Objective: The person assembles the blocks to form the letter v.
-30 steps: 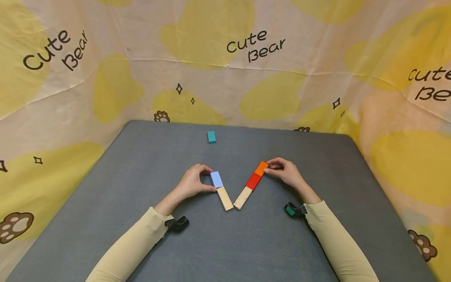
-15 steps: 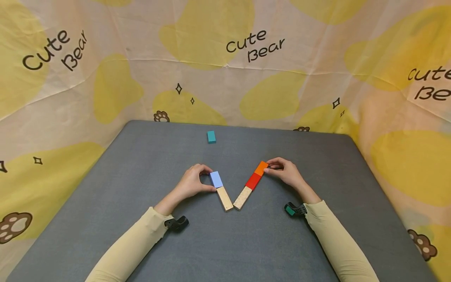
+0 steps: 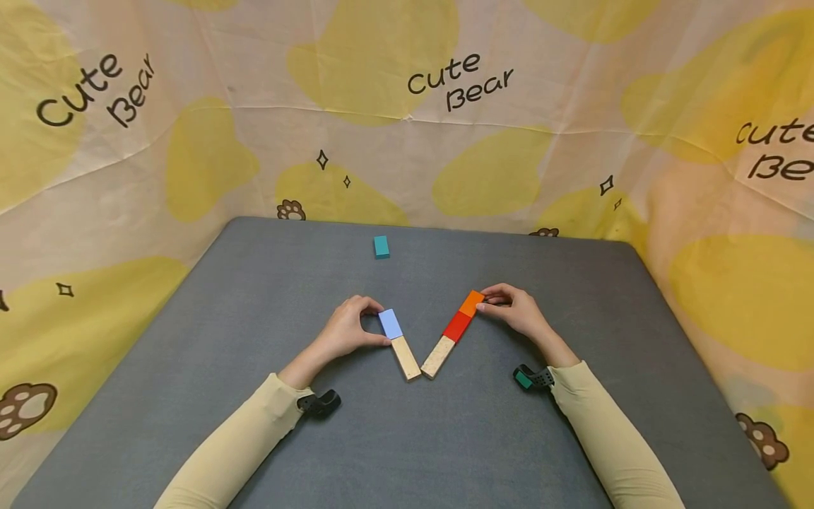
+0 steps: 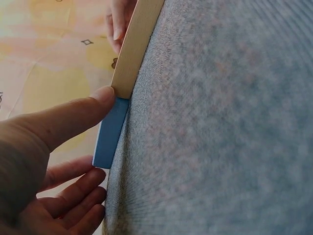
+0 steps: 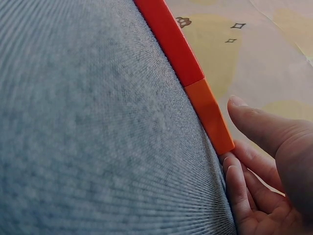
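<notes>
My left hand [image 3: 343, 326] holds the blue block [image 3: 391, 324] at its outer side, thumb by the seam and index finger at the far end. A plain wooden block [image 3: 406, 359] meets its near end. Across from it, my right hand [image 3: 516, 309] has a fingertip at the end of the orange block [image 5: 210, 115]. The thumb stands a little apart from that block in the right wrist view. A red block [image 3: 458, 327] and a second wooden block [image 3: 439, 358] continue the row from the orange one. Both rows lie flat and form a V whose near ends meet.
A teal block [image 3: 381, 247] lies alone near the far edge of the grey table [image 3: 407, 452]. A printed cloth [image 3: 381, 85] hangs around the table's back and sides. Each wrist wears a black strap [image 3: 321, 404].
</notes>
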Motion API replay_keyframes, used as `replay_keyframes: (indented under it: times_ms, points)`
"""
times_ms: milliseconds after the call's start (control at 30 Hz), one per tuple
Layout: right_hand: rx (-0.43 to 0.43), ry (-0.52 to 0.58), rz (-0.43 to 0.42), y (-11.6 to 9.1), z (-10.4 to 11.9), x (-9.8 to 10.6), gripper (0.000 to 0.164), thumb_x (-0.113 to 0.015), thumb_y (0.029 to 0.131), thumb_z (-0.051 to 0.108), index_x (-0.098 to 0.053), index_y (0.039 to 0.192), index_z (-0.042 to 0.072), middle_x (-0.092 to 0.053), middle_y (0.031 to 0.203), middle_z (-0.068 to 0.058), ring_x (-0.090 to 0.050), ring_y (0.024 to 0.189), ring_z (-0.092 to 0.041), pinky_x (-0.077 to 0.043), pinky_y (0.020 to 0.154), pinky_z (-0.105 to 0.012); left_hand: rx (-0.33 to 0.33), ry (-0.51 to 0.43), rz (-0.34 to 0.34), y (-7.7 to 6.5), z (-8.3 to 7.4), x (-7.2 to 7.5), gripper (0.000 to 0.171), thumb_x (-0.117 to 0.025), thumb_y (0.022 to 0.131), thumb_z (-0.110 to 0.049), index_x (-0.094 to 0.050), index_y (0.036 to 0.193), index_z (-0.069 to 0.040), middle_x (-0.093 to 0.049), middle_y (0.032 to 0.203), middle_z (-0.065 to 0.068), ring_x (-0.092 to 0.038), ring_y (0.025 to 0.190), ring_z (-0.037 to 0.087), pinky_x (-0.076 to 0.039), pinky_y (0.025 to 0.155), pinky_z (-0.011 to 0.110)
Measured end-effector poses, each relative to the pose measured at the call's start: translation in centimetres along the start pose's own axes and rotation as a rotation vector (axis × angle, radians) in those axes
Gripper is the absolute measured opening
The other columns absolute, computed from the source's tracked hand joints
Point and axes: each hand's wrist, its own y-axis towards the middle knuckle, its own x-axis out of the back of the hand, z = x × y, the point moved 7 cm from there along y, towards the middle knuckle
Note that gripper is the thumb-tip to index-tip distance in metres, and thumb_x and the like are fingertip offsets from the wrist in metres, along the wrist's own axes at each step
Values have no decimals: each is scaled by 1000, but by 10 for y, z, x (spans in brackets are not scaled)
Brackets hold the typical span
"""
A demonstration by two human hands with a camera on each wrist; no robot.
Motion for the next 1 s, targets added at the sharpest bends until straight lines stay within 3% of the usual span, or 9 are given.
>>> replay_keyframes:
  times_ms: [1000]
  points:
    - [-6,13,6,-1,1,0,45,-72,82,41,-64,116,14,-66,111,-9,-61,101,-23,-47,84,-36,0,-3,-3,-1,-1,0,56,-88,62,-36,-66,106,-9,-63,102,8,-56,96,24,-41,87,44]
